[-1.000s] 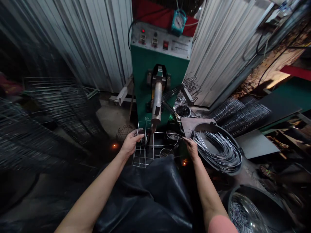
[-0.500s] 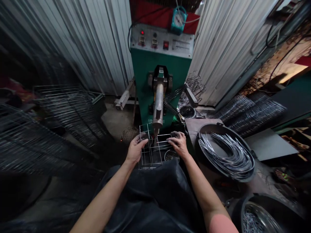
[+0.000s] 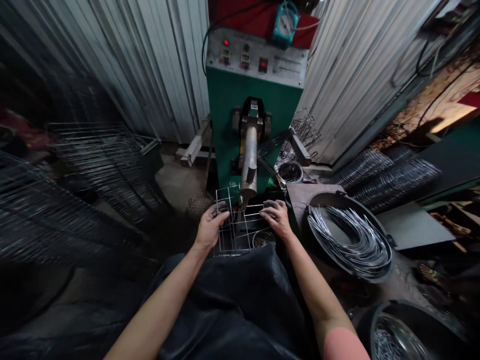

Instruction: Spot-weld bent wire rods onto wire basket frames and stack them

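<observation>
My left hand (image 3: 212, 223) is closed on the left side of a small wire rack (image 3: 235, 235), thumb toward me. The rack is an open frame of thin bright rods, held above my dark apron (image 3: 232, 300). My right hand (image 3: 276, 217) pinches the ends of wires that run leftward to the rack; whether these are joined to it I cannot tell. Between my hands, the pointed tip of a spot welder's electrode arm (image 3: 249, 165) comes down at the rack's wires. Behind it stands the welder's green body (image 3: 221, 95).
At right, a round black pan (image 3: 307, 235) holds bent wires, and another black container (image 3: 369, 330) holds short metal pieces. A small bowl (image 3: 263, 239) sits below my right hand. Stacked wire racks (image 3: 101, 165) stand at left. Corrugated metal sheeting (image 3: 161, 65) rises behind.
The view has shifted slightly, so the welder appears a little further right and higher. Both hands keep their grip, and the wires at my right hand have changed angle slightly.
</observation>
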A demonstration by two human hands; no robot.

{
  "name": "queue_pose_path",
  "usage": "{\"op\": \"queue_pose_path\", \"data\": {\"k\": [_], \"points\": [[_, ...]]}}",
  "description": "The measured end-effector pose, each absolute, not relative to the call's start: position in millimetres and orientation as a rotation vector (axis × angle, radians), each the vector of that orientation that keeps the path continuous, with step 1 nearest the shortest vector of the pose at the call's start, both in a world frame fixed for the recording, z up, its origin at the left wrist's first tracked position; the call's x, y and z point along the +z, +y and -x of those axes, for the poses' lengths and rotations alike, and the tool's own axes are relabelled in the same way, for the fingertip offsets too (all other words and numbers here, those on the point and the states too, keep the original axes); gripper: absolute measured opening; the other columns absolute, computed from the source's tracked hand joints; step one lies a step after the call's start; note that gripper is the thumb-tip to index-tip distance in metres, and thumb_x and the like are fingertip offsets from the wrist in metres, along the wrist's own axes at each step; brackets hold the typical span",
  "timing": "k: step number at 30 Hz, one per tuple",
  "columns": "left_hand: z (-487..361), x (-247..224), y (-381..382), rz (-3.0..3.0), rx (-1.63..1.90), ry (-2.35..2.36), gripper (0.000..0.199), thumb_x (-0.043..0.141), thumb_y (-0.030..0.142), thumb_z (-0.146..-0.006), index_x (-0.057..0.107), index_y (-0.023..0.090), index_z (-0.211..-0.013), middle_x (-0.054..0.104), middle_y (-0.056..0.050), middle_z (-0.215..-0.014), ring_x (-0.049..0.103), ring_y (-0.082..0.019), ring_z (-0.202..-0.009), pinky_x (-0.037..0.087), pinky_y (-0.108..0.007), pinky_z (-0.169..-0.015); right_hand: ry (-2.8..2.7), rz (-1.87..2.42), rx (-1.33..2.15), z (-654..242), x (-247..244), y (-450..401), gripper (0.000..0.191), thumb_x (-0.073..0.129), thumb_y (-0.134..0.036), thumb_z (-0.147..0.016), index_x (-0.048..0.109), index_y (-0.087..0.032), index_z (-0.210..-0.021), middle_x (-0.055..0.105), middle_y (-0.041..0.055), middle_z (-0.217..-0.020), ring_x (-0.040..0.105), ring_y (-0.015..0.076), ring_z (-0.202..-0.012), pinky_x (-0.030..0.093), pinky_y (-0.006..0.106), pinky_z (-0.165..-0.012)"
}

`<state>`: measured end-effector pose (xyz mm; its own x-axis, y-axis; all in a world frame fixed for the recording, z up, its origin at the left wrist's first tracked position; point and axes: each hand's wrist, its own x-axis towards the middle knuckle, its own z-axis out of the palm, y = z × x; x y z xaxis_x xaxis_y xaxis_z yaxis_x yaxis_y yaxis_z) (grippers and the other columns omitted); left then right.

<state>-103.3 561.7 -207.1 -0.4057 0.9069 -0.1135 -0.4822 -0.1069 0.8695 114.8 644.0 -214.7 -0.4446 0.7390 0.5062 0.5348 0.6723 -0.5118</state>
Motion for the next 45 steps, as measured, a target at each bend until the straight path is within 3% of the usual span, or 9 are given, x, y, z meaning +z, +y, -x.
{"op": "queue_pose_path", "data": {"k": [11,22,45], "points": [[105,-208,565,-0.555,1.747,1.061,0.045,0.079,0.021,-0.050,0.065,0.014,-0.092,0.053,0.005,-0.057,0.038,-0.003,-0.048,0.029,-0.017,-0.047,-2.171,0.938,0.330,-112,-209,650,0.015,0.059,-0.038,-0.084,0.071,-0.030,-0.080,0.064,0.0013,-0.104,0.043,0.0253,-0.101,0.034,0.042,-0.091],[110,-215,577,-0.563,1.766,1.023,0.043,0.079,0.021,-0.051,0.066,0.013,-0.092,0.047,0.007,-0.051,0.037,-0.004,-0.047,0.027,-0.017,-0.046,-2.183,0.914,0.395,-108,-205,662,0.017,0.059,-0.038,-0.084,0.071,-0.027,-0.080,0.063,0.0026,-0.105,0.042,0.0253,-0.100,0.034,0.042,-0.090],[114,-210,580,-0.463,1.669,1.027,0.055,0.083,0.021,-0.040,0.064,0.010,-0.091,0.048,0.007,-0.049,0.036,-0.002,-0.044,0.025,-0.015,-0.044,-2.203,0.982,0.358,-105,-204,661,0.007,0.066,-0.028,-0.081,0.072,-0.024,-0.079,0.066,0.0017,-0.101,0.044,0.0209,-0.097,0.034,0.035,-0.088]]}}
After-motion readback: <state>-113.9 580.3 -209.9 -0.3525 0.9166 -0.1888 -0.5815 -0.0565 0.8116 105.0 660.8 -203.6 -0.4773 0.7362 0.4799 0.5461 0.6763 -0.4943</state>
